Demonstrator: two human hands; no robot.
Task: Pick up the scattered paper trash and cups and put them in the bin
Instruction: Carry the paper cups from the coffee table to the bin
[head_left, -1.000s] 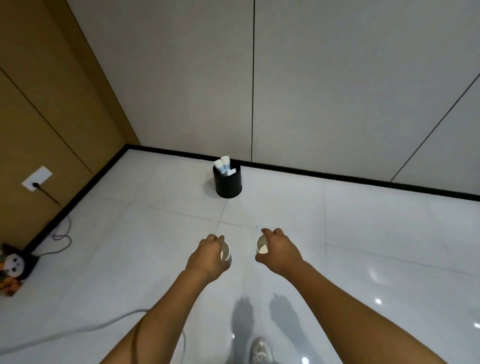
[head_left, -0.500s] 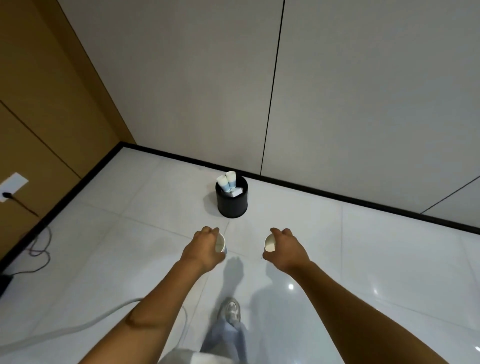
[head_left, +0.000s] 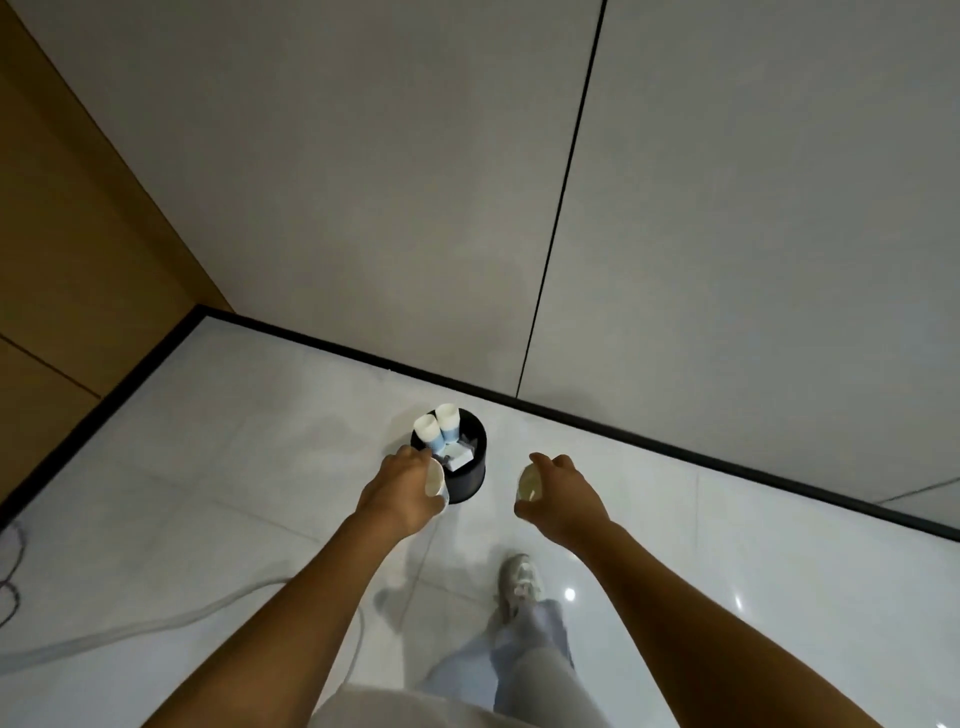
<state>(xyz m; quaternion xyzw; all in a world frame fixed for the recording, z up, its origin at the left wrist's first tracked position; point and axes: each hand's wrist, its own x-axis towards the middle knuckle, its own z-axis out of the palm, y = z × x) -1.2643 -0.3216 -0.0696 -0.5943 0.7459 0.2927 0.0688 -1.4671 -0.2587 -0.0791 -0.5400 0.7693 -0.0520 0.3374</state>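
A round black bin stands on the white tiled floor near the wall. Two white-and-blue paper cups stick up out of it, beside some white paper. My left hand grips a white paper cup, its mouth turned right, just at the bin's near-left edge. My right hand grips another white paper cup, mouth turned left, a short way right of the bin.
A grey wall with a black skirting runs behind the bin; a brown panelled wall closes the left side. Cables lie on the floor at left. My white shoe and trouser leg are below the hands.
I have walked closer to the bin. Both hands, each still holding its cup, are now level with it, the left one overlapping its edge.
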